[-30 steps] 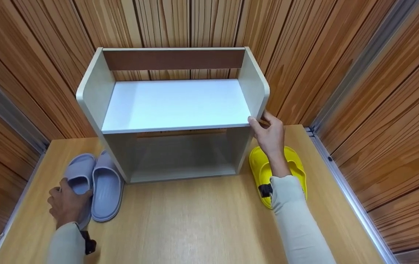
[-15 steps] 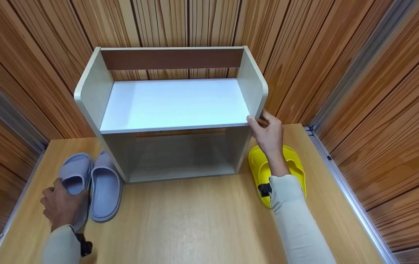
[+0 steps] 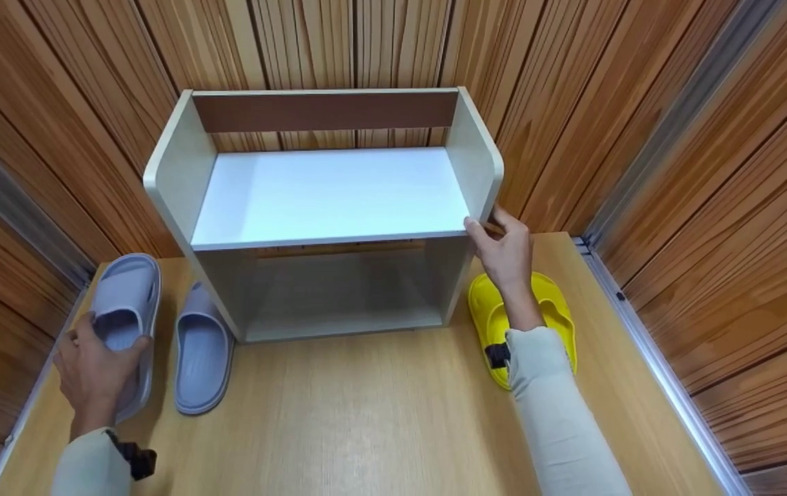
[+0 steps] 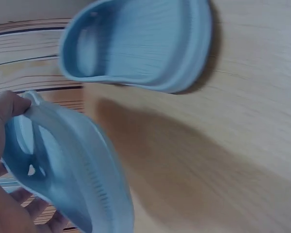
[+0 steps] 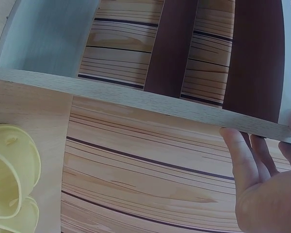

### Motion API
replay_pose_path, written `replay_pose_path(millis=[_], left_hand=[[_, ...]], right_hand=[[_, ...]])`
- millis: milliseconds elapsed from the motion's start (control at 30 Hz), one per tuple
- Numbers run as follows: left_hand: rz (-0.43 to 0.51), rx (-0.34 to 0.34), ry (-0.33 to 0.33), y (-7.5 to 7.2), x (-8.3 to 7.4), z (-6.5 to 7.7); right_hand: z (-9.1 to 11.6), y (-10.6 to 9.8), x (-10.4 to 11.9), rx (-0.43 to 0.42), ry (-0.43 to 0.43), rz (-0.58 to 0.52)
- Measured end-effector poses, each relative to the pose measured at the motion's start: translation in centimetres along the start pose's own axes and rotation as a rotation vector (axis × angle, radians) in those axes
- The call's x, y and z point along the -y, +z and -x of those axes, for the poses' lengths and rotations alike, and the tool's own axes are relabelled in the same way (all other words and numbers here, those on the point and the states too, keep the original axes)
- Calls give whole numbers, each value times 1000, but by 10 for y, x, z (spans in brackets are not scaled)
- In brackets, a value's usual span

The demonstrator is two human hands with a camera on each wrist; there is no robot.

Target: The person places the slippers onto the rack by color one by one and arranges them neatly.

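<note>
My left hand [image 3: 94,372] holds a grey slipper [image 3: 121,289] by the sides of its foot opening, thumb on one side and fingers on the other. In the left wrist view this slipper [image 4: 82,160] is tilted, with its shadow cast on the board. Its mate, another grey slipper [image 3: 202,365], rests against the left foot of a small two-tier shelf [image 3: 331,196]. My right hand [image 3: 509,258] grips the shelf's right side panel [image 5: 136,99], its thumb at the front by the upper board and fingers along the outer face.
Yellow footwear [image 3: 479,303] lies right of the shelf, partly hidden under my right forearm; whether one piece or a pair I cannot tell. Wood-patterned walls [image 3: 724,275] enclose the wooden board [image 3: 338,413] at the back and both sides. A metal rail [image 3: 669,386] edges its right side.
The held grey slipper has come up and to the left with my left hand, opening a gap from its mate. My right hand keeps its place on the shelf.
</note>
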State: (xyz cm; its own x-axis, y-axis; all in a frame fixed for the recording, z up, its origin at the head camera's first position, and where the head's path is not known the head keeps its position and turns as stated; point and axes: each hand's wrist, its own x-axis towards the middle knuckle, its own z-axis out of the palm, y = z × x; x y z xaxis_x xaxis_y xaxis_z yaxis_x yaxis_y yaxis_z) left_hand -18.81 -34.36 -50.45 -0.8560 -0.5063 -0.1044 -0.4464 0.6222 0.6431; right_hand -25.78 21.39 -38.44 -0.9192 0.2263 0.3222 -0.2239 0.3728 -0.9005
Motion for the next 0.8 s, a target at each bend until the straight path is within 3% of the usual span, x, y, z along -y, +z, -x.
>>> replay_pose_path(millis=[300,533,800], left_hand=[[33,-68,-11,-25,-18,15],[41,-189,-15,-45,-41,36],[83,-355,127,-62,-71,56]], right_hand=[[2,0,0,10,-18,4],[4,2,-2,13,-21,8],[1,0,-1,-3,-35,8]])
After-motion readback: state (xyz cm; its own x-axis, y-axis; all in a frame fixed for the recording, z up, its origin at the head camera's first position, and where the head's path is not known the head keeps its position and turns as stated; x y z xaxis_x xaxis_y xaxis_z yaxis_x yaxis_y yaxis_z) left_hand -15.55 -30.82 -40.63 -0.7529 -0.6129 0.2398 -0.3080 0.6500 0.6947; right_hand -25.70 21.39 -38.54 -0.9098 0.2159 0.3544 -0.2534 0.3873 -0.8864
